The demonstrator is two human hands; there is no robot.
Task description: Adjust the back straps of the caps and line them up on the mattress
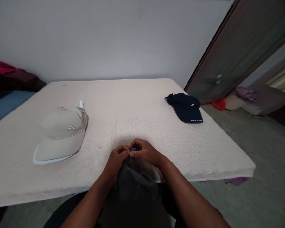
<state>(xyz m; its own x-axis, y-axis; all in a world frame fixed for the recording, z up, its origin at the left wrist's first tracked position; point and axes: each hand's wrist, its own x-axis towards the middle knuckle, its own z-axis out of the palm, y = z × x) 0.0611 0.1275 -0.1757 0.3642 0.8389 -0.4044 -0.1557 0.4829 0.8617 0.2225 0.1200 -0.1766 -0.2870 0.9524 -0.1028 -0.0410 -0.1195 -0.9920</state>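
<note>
pale cover [133, 104] under beige cap [61, 126] and navy cap [185, 107], left fingers [122, 155], right fingers [136, 154] tight on grey fabric [131, 179]

The dark grey cloth [135, 182] is soft and crumpled. Its top is pinched by the left hand [116, 159] and right hand [146, 153], and it droops below.

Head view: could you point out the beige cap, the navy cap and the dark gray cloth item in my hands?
Beige cap [61, 130]: head view, lower crown.
Navy cap [187, 113]: head view, on the brim.
Dark gray cloth item [134, 180]: head view, middle of its cloth.
</note>
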